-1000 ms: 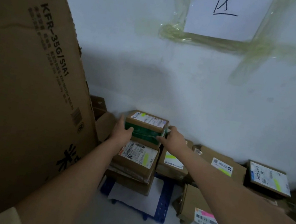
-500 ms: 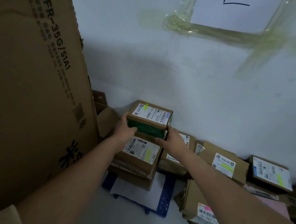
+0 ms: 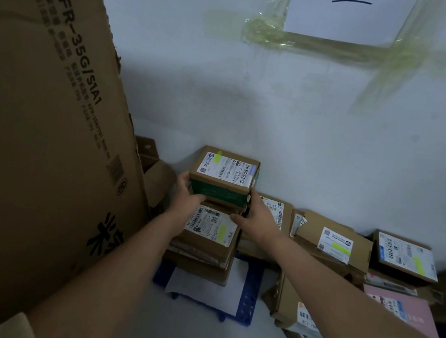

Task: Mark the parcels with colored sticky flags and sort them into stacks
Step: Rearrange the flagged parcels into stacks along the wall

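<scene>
Taped wall sign [image 3: 347, 11] cropped, hands [image 3: 187, 194] gripping parcel [image 3: 224, 173]

a brown parcel [image 3: 224, 173] banded in green, its white label flagged yellow, was seen above a blue pallet [image 3: 248, 304]; a pink parcel [image 3: 409, 315] was pictured nearby.

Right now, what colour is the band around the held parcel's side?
Green, on the parcel, seen from the head view.
</scene>
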